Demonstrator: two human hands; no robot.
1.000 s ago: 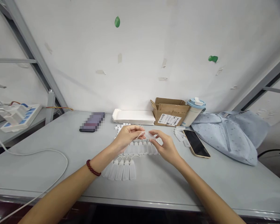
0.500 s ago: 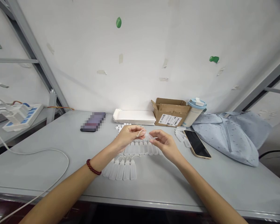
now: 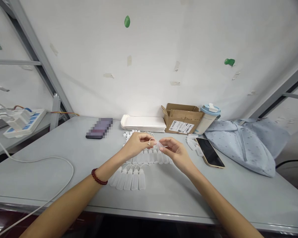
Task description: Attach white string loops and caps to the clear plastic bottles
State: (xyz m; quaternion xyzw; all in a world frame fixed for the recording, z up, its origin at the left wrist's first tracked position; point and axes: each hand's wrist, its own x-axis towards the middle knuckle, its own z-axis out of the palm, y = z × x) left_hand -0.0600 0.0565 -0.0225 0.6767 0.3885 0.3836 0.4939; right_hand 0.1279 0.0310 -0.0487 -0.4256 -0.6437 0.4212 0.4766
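No lane between left grip [image 3: 137, 144] and right grip [image 3: 176, 153]: translucent piece [image 3: 159, 145] and pale loop [image 3: 151, 140] fill it. Back row [image 3: 150, 157] of similar pieces sits below both, front row [image 3: 134, 181] nearer the body. White caps [image 3: 125, 135], white stack [image 3: 144, 124], carton [image 3: 181, 121] block beyond. Right of right grip: loose pieces [image 3: 195, 144], phone [image 3: 211, 152]. Free tabletop [image 3: 178, 201]: body side of right grip; also left of left grip, up to cable [image 3: 71, 168].
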